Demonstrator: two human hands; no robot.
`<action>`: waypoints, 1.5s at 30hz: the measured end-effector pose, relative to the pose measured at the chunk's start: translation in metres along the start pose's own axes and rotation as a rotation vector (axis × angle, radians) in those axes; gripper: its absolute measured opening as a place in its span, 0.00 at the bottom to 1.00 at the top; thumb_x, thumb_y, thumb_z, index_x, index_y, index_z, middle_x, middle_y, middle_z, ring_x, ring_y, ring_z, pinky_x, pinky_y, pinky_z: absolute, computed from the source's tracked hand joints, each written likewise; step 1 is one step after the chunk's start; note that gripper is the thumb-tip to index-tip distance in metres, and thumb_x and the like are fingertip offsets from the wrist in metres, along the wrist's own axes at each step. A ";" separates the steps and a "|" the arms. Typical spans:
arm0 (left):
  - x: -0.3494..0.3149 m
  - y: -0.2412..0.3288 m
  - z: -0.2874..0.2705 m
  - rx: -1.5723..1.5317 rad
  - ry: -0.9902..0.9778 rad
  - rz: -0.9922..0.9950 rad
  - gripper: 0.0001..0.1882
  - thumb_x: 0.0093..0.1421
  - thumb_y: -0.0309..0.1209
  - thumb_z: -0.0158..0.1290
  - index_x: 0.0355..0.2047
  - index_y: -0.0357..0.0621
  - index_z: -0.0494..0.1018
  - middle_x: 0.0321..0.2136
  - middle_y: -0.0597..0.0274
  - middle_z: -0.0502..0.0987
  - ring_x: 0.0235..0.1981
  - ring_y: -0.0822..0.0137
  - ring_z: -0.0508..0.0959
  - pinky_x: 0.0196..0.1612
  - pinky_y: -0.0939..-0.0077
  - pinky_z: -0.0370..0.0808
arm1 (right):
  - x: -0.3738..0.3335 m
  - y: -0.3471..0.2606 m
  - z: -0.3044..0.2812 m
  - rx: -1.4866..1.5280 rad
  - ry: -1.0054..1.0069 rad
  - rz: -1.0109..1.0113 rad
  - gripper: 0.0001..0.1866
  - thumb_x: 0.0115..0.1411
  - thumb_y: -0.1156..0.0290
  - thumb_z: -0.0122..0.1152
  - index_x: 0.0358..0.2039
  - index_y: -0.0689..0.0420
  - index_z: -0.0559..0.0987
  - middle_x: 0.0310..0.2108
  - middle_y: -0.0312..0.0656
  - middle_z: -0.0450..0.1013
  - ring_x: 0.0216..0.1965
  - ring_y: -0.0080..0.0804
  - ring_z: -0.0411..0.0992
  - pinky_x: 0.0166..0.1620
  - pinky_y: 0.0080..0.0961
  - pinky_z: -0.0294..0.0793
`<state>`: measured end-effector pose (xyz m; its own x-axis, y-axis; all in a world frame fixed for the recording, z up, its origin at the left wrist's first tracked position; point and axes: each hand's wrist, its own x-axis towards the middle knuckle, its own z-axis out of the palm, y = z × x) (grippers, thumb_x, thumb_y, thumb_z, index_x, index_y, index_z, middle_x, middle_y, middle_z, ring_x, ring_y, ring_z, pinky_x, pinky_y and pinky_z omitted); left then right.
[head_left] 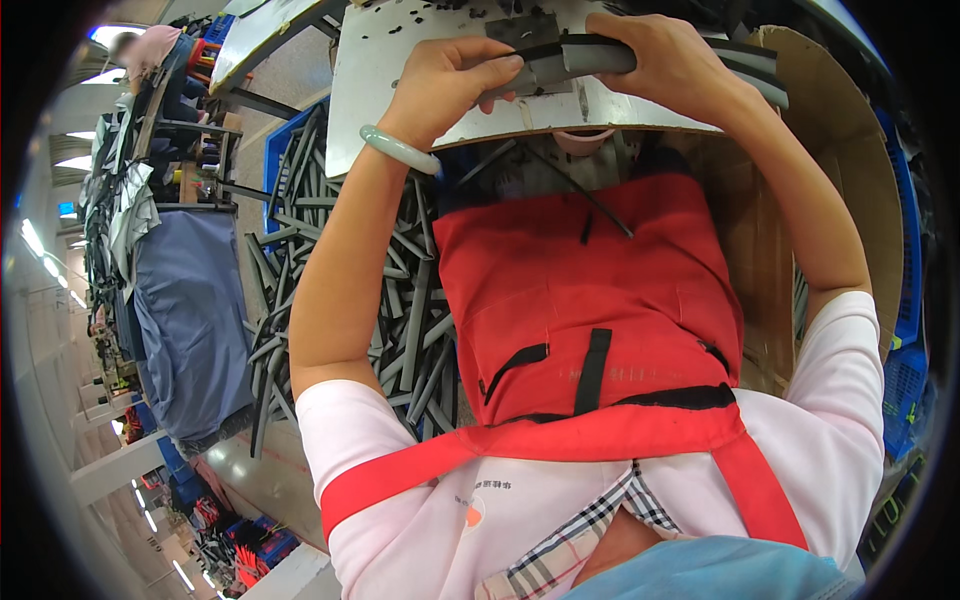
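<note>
My left hand point(447, 88) pinches the left end of a curved grey strip with a black edge point(548, 66), thumb on top, over the white table. My right hand point(668, 62) is wrapped round the strip's other side. More grey and black strip ends point(750, 72) stick out past the right hand; I cannot tell how many pieces it grips. A dark square plate point(535, 105) on the tabletop lies under the strip, partly hidden by it. Small black scraps point(420, 18) are scattered on the table around my hands.
The white table's point(365, 110) front edge runs below my hands. A large heap of similar strips point(400, 300) lies to the left, by a blue crate point(275, 160). At right stand a cardboard box point(840, 190) and blue crates point(905, 380). Another person point(160, 50) is far left.
</note>
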<state>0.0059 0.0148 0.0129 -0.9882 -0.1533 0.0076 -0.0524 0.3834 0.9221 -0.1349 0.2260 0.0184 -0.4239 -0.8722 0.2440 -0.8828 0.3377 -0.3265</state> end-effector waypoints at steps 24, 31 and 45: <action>0.073 -0.026 -0.018 -0.198 0.149 -0.155 0.11 0.62 0.24 0.54 0.41 0.25 0.77 0.27 0.54 0.79 0.21 0.69 0.72 0.25 0.76 0.68 | 0.051 0.028 -0.008 -0.036 -0.027 0.017 0.25 0.50 0.60 0.67 0.46 0.62 0.78 0.33 0.56 0.78 0.35 0.52 0.77 0.38 0.39 0.76; 0.050 -0.013 -0.012 -0.192 0.174 -0.132 0.10 0.62 0.23 0.54 0.40 0.26 0.78 0.25 0.56 0.78 0.21 0.69 0.73 0.25 0.75 0.69 | 0.044 0.015 -0.018 -0.012 -0.076 0.044 0.26 0.50 0.60 0.67 0.46 0.63 0.78 0.35 0.57 0.78 0.37 0.52 0.77 0.40 0.39 0.76; 0.008 0.006 0.015 0.375 0.115 0.188 0.13 0.59 0.34 0.57 0.29 0.32 0.78 0.19 0.51 0.77 0.19 0.68 0.74 0.26 0.69 0.70 | -0.029 -0.062 0.065 -0.210 0.036 -0.448 0.13 0.52 0.71 0.60 0.40 0.57 0.78 0.44 0.46 0.75 0.45 0.39 0.74 0.51 0.34 0.74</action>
<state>-0.0044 0.0301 0.0129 -0.9641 -0.1421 0.2245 0.0568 0.7152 0.6967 -0.0546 0.2074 -0.0281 0.0032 -0.9365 0.3508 -1.0000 -0.0005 0.0079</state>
